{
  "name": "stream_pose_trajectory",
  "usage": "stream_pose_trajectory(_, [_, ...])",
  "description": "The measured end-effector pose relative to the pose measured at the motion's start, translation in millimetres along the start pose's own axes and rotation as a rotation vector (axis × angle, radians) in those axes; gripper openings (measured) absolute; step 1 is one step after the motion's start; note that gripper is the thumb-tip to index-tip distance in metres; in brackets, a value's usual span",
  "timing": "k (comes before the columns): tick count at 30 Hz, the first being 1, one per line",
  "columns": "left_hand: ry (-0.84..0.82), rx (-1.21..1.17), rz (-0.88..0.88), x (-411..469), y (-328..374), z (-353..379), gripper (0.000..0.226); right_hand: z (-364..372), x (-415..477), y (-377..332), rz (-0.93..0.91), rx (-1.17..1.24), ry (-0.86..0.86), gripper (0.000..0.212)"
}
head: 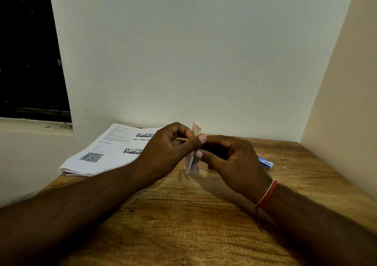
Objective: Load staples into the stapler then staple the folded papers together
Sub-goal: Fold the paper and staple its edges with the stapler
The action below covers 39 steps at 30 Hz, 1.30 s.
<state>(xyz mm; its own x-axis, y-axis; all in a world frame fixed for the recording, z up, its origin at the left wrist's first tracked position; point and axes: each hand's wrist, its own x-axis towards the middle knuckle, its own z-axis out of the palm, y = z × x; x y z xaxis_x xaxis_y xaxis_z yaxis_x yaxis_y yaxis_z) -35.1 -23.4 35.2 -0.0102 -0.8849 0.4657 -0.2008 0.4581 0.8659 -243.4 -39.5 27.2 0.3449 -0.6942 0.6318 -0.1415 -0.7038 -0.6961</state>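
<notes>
Above the middle of the wooden table (183, 214), my left hand (169, 149) pinches a small bundle of folded white papers (192, 163) and holds it upright on edge. My right hand (234, 157) is closed around a dark object (212, 146), probably the stapler, and presses it against the right side of the papers. Most of that object is hidden by my fingers. A small blue and white staple box (266, 162) lies on the table just right of my right hand.
A stack of printed sheets with a QR code (106, 151) lies at the table's far left corner, overhanging the edge. White walls close in behind and to the right. A dark window (30, 51) is on the left. Small bits (283, 159) lie by the box.
</notes>
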Motion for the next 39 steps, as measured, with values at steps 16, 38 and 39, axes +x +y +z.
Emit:
stream_pose_trajectory(16, [-0.062, -0.087, -0.012, -1.6, -3.5, 2.9, 0.037, 1.9, 1.3, 0.7, 0.093, -0.002, 0.073, 0.012])
stream_pose_trajectory(38, [0.029, 0.28, 0.137, -0.1, -3.7, 4.9, 0.015, 4.8, 1.4, -2.1, 0.174, -0.113, 0.183, 0.015])
stream_pose_trajectory(39, [0.032, 0.284, 0.132, -0.3, -4.6, 5.3, 0.015, 4.6, 1.5, -2.7, 0.189, -0.111, 0.183, 0.018])
